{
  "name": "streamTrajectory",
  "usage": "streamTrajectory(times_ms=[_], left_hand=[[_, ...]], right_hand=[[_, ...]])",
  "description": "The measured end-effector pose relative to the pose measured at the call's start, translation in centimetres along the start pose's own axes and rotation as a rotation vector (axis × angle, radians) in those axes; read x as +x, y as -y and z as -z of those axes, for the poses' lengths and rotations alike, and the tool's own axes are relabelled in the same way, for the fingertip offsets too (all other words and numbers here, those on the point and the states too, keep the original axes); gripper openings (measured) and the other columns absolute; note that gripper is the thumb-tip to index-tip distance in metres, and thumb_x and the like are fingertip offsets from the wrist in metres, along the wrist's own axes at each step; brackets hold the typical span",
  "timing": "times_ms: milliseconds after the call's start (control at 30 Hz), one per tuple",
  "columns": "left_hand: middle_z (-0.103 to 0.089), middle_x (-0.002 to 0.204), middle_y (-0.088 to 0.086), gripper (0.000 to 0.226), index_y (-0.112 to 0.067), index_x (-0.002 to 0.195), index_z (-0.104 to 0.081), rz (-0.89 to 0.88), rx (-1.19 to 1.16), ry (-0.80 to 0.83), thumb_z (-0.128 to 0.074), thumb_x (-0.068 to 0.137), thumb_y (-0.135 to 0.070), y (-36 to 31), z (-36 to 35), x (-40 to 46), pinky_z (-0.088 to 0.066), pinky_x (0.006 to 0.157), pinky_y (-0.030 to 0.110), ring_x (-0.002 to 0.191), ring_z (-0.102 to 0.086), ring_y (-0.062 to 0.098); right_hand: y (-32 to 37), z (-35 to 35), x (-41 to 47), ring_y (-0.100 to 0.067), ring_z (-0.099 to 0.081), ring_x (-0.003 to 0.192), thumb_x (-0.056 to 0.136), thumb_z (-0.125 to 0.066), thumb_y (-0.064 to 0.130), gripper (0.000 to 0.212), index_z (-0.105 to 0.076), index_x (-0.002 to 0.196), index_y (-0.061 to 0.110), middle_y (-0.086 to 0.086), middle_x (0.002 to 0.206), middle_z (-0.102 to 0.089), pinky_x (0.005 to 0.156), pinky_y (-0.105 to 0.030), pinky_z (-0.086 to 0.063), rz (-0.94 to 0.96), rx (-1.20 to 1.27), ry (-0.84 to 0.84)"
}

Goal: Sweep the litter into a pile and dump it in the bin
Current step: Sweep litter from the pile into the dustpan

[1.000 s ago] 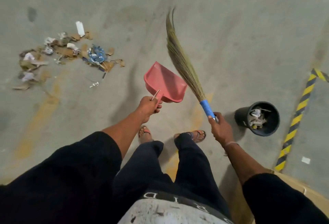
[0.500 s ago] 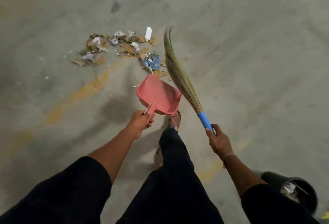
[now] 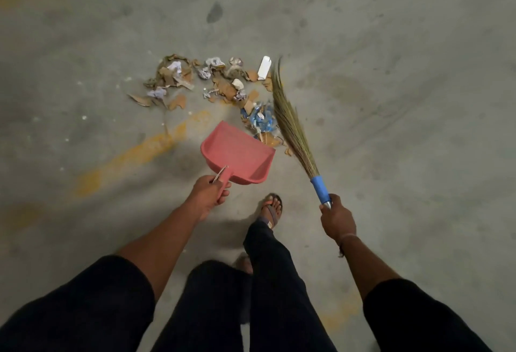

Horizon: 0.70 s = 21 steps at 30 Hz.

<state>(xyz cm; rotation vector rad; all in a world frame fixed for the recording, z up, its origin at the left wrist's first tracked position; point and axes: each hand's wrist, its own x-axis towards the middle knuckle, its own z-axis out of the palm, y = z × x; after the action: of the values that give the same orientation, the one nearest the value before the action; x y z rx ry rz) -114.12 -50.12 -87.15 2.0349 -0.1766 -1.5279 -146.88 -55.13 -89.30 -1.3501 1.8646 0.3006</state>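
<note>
— How far along would you say this is?

— Early to middle, by my reading. The litter [image 3: 212,83] lies on the concrete floor [image 3: 391,100] as a loose band of torn cardboard, crumpled paper and a blue plastic wad, not a tight pile. Nothing sits in the red dustpan [image 3: 240,153]; its tray shows bare. The bin is not in view.

— So what is left?

— Gathering the scraps closer together, brushing them into the pan, then carrying the load to the bin. All of that looks undone, judging only from how things lie.

— What are the hands doing?

— The left hand [image 3: 208,193] is curled round the dustpan's handle, holding the pan with its mouth facing 11 o'clock toward the scraps. The right hand [image 3: 337,220] grips the broom [image 3: 290,125] at the end of the handle, below the blue wrap, with the bristles pointing to 12 o'clock.

— And where is the litter from each hand?

— From the left hand it spreads between 11 and 1 o'clock, beyond the pan's lip; the nearest bits, the blue wad and some cardboard, lie just beside the pan's right corner. From the right hand it lies at about 10 to 11 o'clock. The bristles overlap the band's right edge, beside a white card at the far end; I cannot tell whether they touch the floor.
</note>
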Motion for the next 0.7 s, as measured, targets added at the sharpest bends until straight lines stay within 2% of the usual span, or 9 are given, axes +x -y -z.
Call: streamTrajectory(times_ms=[67, 167, 267, 400, 500, 600, 700], left_hand=[[-0.067, 0.095, 0.013, 0.026, 0.0, 0.103, -0.065, 0.007, 0.003, 0.007, -0.059, 0.101, -0.025, -1.3, 0.5, 1.9, -0.046, 0.044, 0.016, 0.065, -0.057, 0.013], [-0.068, 0.094, 0.014, 0.021, -0.004, 0.098, -0.065, 0.005, 0.04, 0.012, -0.06, 0.1, -0.024, -2.8, 1.6, 4.2, -0.045, 0.043, 0.017, 0.066, -0.058, 0.015], [-0.068, 0.093, 0.013, 0.021, -0.007, 0.095, -0.065, 0.004, 0.104, 0.036, -0.061, 0.1, -0.026, -4.2, 2.9, 6.2, -0.045, 0.049, 0.021, 0.067, -0.057, 0.015], [-0.065, 0.088, 0.011, 0.033, 0.004, 0.107, -0.064, 0.011, 0.214, 0.095, -0.06, 0.101, -0.028, -6.2, 5.1, 9.3, -0.044, 0.045, 0.019, 0.059, -0.054, 0.011], [-0.066, 0.092, 0.01, 0.037, 0.004, 0.111, -0.064, -0.001, 0.281, 0.146, -0.061, 0.1, -0.032, -8.1, 6.7, 11.5, -0.045, 0.052, 0.025, 0.066, -0.057, 0.014], [-0.068, 0.101, 0.013, 0.033, 0.0, 0.11, -0.064, -0.018, 0.365, 0.199, -0.061, 0.1, -0.031, -10.0, 8.0, 13.6, -0.044, 0.052, 0.024, 0.072, -0.059, 0.016], [-0.068, 0.103, 0.017, 0.02, -0.006, 0.098, -0.065, -0.039, 0.426, 0.259, -0.059, 0.1, -0.025, -11.5, 8.9, 15.8, -0.043, 0.056, 0.027, 0.076, -0.059, 0.018]], right_hand=[[1.7, 0.0, 1.8, -0.041, -0.063, 0.099, 0.103, -0.048, 0.023, 0.041, -0.042, 0.143, 0.018, -0.022, 0.115, -0.065, 0.079, -0.041, -0.048, -0.03, -0.009, 0.007], [3.7, -0.2, 3.5, -0.041, -0.063, 0.103, 0.102, -0.047, 0.019, 0.05, -0.036, 0.15, 0.022, -0.023, 0.121, -0.063, 0.083, -0.042, -0.048, -0.069, -0.02, 0.017], [5.5, -0.9, 4.5, -0.041, -0.062, 0.108, 0.102, -0.045, 0.017, 0.056, -0.029, 0.155, 0.024, -0.023, 0.126, -0.061, 0.088, -0.043, -0.048, -0.121, -0.031, 0.029], [8.0, -2.7, 4.6, -0.042, -0.059, 0.114, 0.102, -0.043, 0.014, 0.058, -0.026, 0.157, 0.021, -0.024, 0.131, -0.059, 0.093, -0.044, -0.047, -0.202, 0.013, 0.03], [10.1, -4.8, 4.0, -0.041, -0.058, 0.118, 0.101, -0.043, 0.011, 0.061, -0.023, 0.159, 0.02, -0.024, 0.135, -0.057, 0.096, -0.044, -0.046, -0.272, 0.058, 0.021], [11.7, -7.3, 3.2, -0.04, -0.057, 0.121, 0.101, -0.044, 0.01, 0.065, -0.019, 0.16, 0.018, -0.024, 0.137, -0.055, 0.097, -0.042, -0.046, -0.356, 0.102, 0.015], [12.3, -10.2, 3.0, -0.04, -0.056, 0.123, 0.1, -0.046, 0.01, 0.07, -0.014, 0.161, 0.017, -0.024, 0.138, -0.055, 0.097, -0.041, -0.046, -0.44, 0.143, 0.013]])
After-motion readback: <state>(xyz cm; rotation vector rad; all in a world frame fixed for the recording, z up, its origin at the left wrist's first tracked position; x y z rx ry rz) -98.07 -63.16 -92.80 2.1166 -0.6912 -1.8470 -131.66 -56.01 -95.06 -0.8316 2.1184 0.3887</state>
